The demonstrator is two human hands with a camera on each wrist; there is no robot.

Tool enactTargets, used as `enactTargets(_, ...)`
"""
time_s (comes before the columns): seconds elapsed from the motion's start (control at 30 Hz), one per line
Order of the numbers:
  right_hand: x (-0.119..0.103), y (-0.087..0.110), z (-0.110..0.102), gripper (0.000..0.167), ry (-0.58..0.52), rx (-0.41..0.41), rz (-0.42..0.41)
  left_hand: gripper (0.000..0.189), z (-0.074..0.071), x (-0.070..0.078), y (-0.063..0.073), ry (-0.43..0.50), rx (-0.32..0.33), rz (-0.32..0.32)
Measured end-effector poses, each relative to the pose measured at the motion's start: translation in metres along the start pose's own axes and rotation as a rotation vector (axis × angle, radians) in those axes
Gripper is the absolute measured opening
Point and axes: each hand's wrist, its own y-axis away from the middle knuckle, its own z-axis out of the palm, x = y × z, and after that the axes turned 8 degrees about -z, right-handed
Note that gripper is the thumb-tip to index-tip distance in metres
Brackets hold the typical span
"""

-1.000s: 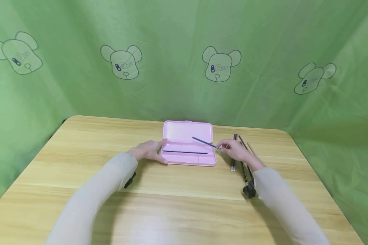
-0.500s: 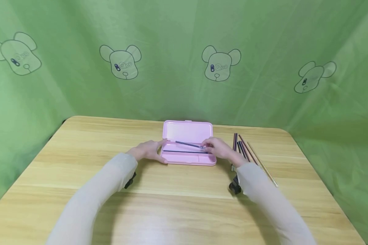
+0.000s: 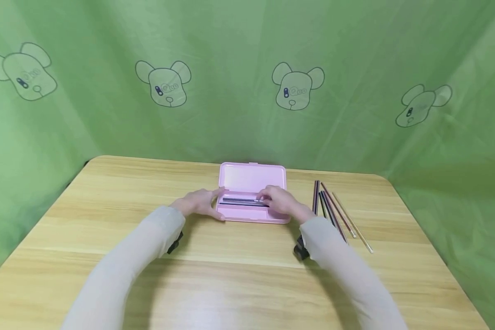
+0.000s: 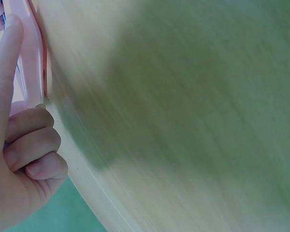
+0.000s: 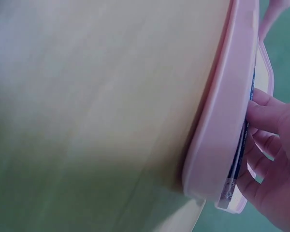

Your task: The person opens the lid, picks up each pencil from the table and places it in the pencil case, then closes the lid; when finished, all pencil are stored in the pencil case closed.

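Note:
A pink pencil case [image 3: 253,178] lies open near the table's back edge, lid tilted back. My left hand [image 3: 200,201] holds its left end, thumb along the front corner and index finger toward the back; in the left wrist view the other fingers are curled against the end. My right hand [image 3: 279,200] is over the right half, fingertips pinching a dark pencil [image 3: 239,200] low in the long rear compartment. Another dark pencil [image 3: 235,205] lies parallel in front of it. In the right wrist view a pencil's eraser end [image 5: 226,192] shows above the rim.
Several loose pencils [image 3: 334,211] in dark, reddish and natural wood colours lie fanned out right of the case, partly hidden by the right forearm. A green curtain [image 3: 231,128] hangs behind the wooden table [image 3: 239,284].
My right hand has moved left from beside the loose pencils into the case. Its pencil has gone from slanted above the case to level inside it. The left hand has stayed put.

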Motion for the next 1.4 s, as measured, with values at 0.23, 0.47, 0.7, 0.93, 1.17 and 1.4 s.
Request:
enactTargets(0.23,-0.005,-0.007,0.005,0.021,0.042,-0.023,-0.001,0.104,-0.001,0.001,0.000,0.004,-0.004,0.000)
enactTargets(0.47,-0.004,-0.009,0.008,0.023,0.026,-0.039,0.027,0.104,0.000,0.002,-0.002,-0.009,0.001,0.005)
enactTargets(0.7,-0.002,-0.007,0.007,0.023,-0.022,-0.029,0.014,0.103,0.000,0.000,-0.002,-0.013,0.004,0.009)
enactTargets(0.93,0.001,-0.005,0.007,0.020,-0.096,0.052,-0.011,0.104,-0.002,-0.001,0.000,-0.015,-0.002,0.011)
enactTargets(1.17,0.005,0.001,0.003,0.019,-0.173,0.129,-0.027,0.102,-0.002,0.000,0.000,-0.028,-0.007,0.010)
enactTargets(1.4,0.008,0.015,-0.008,0.022,-0.226,0.136,0.041,0.102,-0.002,0.000,0.000,-0.020,-0.016,0.005)
